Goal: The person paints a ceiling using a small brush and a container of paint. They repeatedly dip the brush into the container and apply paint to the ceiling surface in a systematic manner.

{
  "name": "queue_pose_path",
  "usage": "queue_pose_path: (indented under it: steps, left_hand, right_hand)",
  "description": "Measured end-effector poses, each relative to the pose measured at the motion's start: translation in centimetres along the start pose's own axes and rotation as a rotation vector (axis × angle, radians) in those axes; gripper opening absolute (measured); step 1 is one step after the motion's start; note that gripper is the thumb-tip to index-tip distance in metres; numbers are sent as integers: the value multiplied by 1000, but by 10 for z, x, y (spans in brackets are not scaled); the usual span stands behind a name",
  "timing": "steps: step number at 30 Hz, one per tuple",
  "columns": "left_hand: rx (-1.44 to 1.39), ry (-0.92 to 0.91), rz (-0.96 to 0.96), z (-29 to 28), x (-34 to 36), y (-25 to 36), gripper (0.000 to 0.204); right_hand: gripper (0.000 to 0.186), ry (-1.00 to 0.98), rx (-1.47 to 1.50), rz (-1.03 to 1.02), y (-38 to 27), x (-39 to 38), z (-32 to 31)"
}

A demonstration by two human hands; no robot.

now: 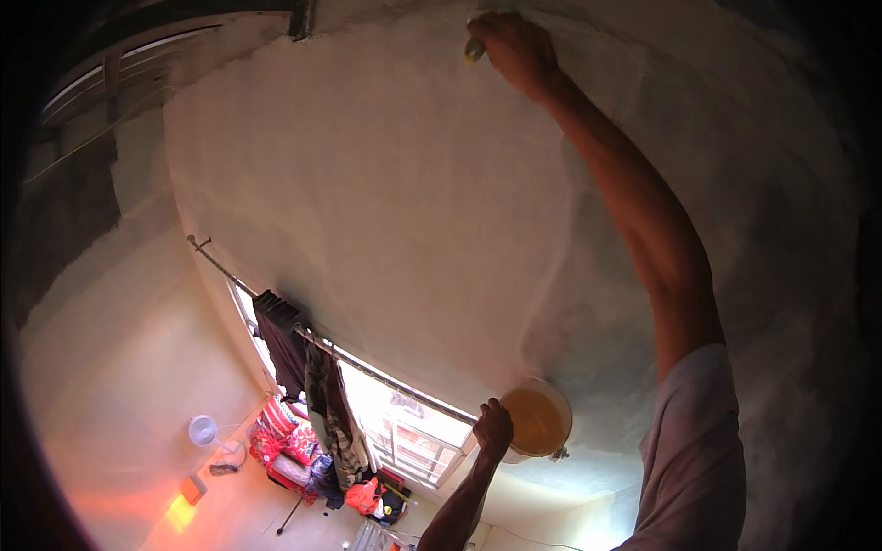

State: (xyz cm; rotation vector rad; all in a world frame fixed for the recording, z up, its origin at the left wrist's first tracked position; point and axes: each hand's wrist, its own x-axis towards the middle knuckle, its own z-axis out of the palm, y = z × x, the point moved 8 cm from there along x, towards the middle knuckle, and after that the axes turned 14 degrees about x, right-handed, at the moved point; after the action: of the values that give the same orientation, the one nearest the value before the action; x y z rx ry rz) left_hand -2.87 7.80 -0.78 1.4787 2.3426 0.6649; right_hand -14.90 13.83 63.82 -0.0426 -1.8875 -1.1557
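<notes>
High up at the top of the view, my right hand (516, 53) is closed round a hand tool (473, 50) held against the upper wall. Only its rounded, yellowish handle end sticks out below my fingers; its working end is hidden. Lower down, my left hand (494, 426) has its fingers closed on the left rim of a pale round bucket (544, 385). Yellow-brown liquid (536, 424) lies in the bucket. Between my two arms stretches the bare plastered wall (386, 184), with darker, damp-looking patches (588, 303) to the right.
A curtain rod (390, 381) crosses the bright window (413, 427), with dark curtains (317, 386) bunched at its left. Far below are red patterned bedding (283, 432), an orange cloth bundle (365, 496) and a white fan (203, 430). A dark beam (184, 13) runs along the upper left.
</notes>
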Motion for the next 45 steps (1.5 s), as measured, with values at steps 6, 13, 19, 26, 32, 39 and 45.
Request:
queue_pose_path:
  steps: [6,13,19,26,32,39,45]
  left_hand:
    - [51,95,59,20,14,-14,21]
    - [-11,26,32,-2,-2,3,23]
    - [2,16,-8,-5,1,-4,23]
    - [-5,23,-5,-8,1,0,22]
    - [48,77,27,-5,1,-3,23]
    - [43,71,21,-4,3,-4,24]
    - [45,76,21,-1,3,-5,24]
  right_hand:
    - [27,-300,78,92,-52,-20,-6]
    - [11,25,25,28,23,2,-66]
    - [36,-284,-77,46,-10,-38,-37]
    - [35,-58,132,-80,-7,-32,-78]
    - [42,-291,-38,72,16,-51,-59]
    - [44,-402,210,41,-36,-94,-66]
    - [42,-143,1,-29,26,-54,-96]
